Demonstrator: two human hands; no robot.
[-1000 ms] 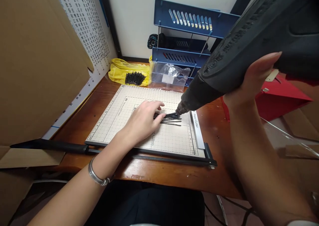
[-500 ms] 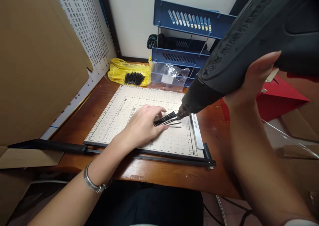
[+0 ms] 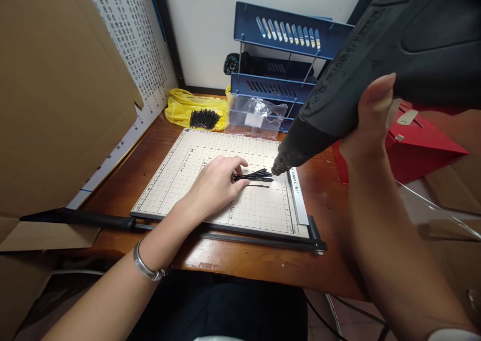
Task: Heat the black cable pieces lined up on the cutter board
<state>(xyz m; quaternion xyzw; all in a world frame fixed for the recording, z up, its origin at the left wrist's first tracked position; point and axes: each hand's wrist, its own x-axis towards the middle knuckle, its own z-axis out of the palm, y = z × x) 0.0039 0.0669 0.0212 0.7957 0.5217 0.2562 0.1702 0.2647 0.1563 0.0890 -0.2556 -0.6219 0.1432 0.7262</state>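
Observation:
My left hand (image 3: 221, 186) rests on the paper cutter's gridded board (image 3: 188, 165), its thumb and fingers closed round the near ends of a bundle of thin black cords (image 3: 259, 175). The cords fan out to the right; one strand lies a little apart, closer to me. In my right hand (image 3: 372, 110) is a large black heat gun (image 3: 330, 95), tilted down to the left. Its nozzle tip is just beside the free ends of the cords. The heat gun's rear runs out of view at the upper right, and most of my right fingers are hidden behind it.
Behind the board, a pile of short black pieces (image 3: 205, 119) lies on a yellow bag (image 3: 180, 108) beside a clear plastic bag (image 3: 259, 118). A blue rack (image 3: 278, 30) stands at the back. Cardboard (image 3: 56, 90) rises at left; a red case (image 3: 417, 145) sits at right.
The cords have drawn into a tighter bundle that points more level to the right. The heat gun's nozzle has shifted slightly right and up, away from their tips.

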